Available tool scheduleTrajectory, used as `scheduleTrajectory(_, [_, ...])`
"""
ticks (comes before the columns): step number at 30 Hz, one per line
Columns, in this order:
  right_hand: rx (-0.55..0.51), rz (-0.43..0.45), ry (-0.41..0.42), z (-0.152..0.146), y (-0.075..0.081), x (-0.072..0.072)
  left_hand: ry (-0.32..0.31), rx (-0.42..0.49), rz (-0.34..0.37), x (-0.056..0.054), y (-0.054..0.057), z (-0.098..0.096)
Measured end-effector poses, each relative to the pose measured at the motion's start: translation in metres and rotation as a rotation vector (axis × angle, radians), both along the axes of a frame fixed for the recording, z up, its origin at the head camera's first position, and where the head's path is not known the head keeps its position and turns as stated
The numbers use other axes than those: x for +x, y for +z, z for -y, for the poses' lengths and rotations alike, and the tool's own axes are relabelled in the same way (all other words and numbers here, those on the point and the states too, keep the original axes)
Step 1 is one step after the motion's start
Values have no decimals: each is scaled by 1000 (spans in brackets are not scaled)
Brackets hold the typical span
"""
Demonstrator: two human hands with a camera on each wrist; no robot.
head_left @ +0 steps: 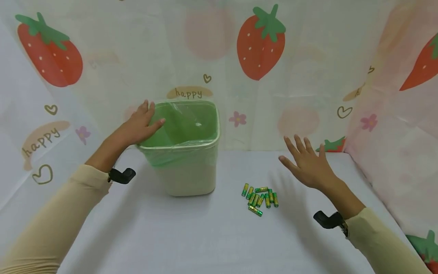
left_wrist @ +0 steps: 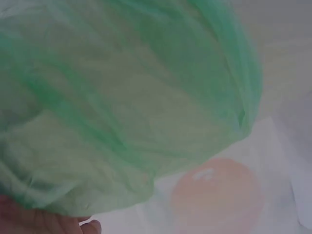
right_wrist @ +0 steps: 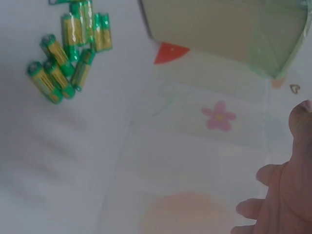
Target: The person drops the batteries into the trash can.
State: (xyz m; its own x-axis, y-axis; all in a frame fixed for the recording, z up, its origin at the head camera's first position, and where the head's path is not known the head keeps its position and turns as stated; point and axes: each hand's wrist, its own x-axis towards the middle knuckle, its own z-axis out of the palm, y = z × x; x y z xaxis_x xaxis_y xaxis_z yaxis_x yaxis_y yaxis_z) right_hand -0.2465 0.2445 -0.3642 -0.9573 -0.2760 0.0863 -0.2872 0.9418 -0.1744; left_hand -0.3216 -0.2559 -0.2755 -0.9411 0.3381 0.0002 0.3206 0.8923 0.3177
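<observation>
A cream bin (head_left: 191, 175) stands on the table, lined with a thin green plastic bag (head_left: 171, 160) folded over its rim. My left hand (head_left: 138, 126) is at the bin's left rim with fingers extended and thumb toward the opening; whether it touches the rim is unclear. In the left wrist view the green bag (left_wrist: 190, 92) fills most of the picture, and the fingertips (left_wrist: 53, 222) show below it. Several green-and-gold batteries (head_left: 261, 200) lie loosely grouped right of the bin. Beyond them, my right hand (head_left: 309, 165) hovers above the table, fingers spread, holding nothing.
The white table surface (head_left: 205, 239) extends in front of the bin and batteries. A strawberry-printed cloth (head_left: 253, 129) hangs behind, with a pink-tinted side (head_left: 393, 152) at the right. Black camera mounts (head_left: 328, 220) sit on both wrists.
</observation>
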Motion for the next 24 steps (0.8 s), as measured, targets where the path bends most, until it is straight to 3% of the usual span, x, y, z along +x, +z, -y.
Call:
scheduleTrajectory(10, [-72,41,6,5,-28,20,-34,-102,-17,0,-5,-10])
scheduleTrajectory(24, [-141,76,-5,5,-51,27,-52,-152,-23,-6,-9,-14])
